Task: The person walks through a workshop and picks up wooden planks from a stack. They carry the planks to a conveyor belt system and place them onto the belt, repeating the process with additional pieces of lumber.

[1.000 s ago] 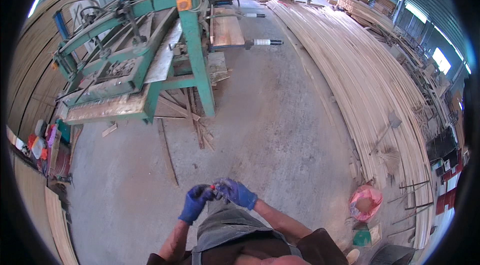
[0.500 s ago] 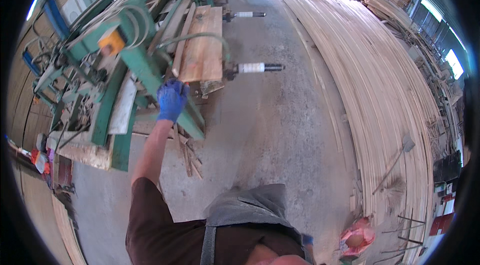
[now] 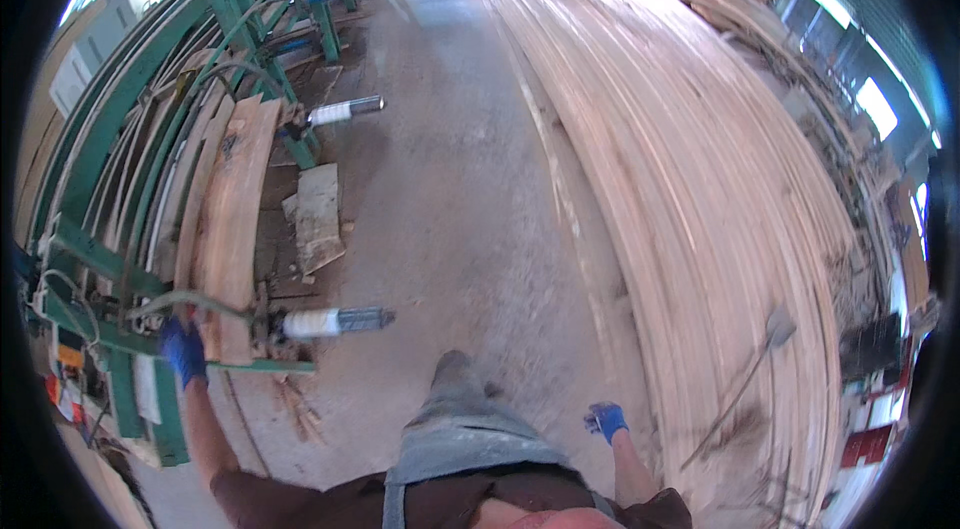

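Showing too blurred at the fingers of the blue-gloved left hand [image 3: 183, 349] to tell spreading from pinching, or gripping something from gripping nothing; hovering just beside the bowed, grey-green flexible hose [image 3: 195, 300], perhaps touching it, and so possibly risking a snag or an unmeant tug on the line. Having the long, flat, light-brown wooden panel [image 3: 235, 229] lying close beside that hand, lengthwise along the green-painted metal frame [image 3: 122, 394], and so perhaps inviting splinters from the raw edge, or a nip between wood and metal from any shift of the panel. Leaving the white-and-black metal cylinder [image 3: 337, 321] jutting over the grey concrete floor [image 3: 430, 199] near the panel's near end, possibly threatening a knock from stepping too close. Hanging the blue-gloved right hand [image 3: 606, 420] low and well apart on the other side, with fingers loosely spread and apparently gripping nothing, so giving no steadying hold against a stumble. Scattering pale wooden offcuts [image 3: 298, 409] near the frame's foot, a likely cause of tripping. Lying farther right across the long, pale wooden boards [image 3: 690, 179] with the grey-headed, long-handled tool [image 3: 780, 327], perhaps risking sliding from a bump.
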{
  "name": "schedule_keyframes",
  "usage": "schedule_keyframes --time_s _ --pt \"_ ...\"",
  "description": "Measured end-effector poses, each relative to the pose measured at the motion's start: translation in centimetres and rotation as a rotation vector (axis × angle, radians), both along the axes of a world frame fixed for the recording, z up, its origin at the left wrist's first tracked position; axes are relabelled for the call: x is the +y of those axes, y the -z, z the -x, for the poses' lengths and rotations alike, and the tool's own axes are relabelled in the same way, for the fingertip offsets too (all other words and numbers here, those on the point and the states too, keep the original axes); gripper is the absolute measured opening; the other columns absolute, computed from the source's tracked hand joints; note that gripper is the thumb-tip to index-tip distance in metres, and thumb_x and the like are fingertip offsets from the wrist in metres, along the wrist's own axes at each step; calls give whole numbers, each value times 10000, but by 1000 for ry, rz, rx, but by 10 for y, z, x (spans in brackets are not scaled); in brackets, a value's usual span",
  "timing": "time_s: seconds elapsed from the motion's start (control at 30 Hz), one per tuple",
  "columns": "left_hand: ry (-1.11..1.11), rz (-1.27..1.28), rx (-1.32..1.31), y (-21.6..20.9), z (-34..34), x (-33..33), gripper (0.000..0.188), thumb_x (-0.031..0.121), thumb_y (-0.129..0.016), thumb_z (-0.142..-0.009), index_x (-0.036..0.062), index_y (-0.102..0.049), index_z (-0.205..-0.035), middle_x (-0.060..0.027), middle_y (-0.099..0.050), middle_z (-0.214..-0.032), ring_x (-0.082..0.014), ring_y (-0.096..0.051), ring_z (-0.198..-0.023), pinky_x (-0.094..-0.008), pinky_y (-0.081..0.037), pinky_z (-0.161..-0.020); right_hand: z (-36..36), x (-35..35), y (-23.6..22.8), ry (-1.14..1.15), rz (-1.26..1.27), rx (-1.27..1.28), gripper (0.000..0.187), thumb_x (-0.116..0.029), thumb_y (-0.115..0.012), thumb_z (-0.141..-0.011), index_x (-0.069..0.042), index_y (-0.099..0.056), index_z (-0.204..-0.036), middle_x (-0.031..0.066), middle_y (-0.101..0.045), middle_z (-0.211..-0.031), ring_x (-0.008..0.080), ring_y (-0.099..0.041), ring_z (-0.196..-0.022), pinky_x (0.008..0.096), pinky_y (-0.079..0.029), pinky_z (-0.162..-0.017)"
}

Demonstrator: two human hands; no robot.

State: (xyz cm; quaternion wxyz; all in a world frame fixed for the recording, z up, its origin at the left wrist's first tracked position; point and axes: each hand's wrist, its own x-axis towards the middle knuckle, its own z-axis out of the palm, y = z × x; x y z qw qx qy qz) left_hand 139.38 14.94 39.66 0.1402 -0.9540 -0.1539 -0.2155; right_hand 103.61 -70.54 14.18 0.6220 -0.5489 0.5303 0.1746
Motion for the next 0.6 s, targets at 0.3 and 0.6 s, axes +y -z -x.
schedule_keyframes --time_s 0.3,0.6 --pt "-860 1047 -113 163 94 -130 563 390 -524 -1024 -67 -538 -1353 -257 -528 -1398 -361 -507 -1288 -415 -377 -1096 -404 -214 51 -105 -190 -158 270 -216 -433 -1039 -59 -632 -1132 190 -728 -1004 335 -713 -764 490 -574 -620" --pt "-530 1916 498 275 -301 -513 481 353 -524 -1016 -39 -563 -1293 -236 -580 -1276 -350 -564 -1158 -413 -424 -969 -628 -345 73 -1474 467 58 349 -339 -521 -992 -60 -728 -1029 146 -747 -948 248 -733 -779 413 -582 -683"
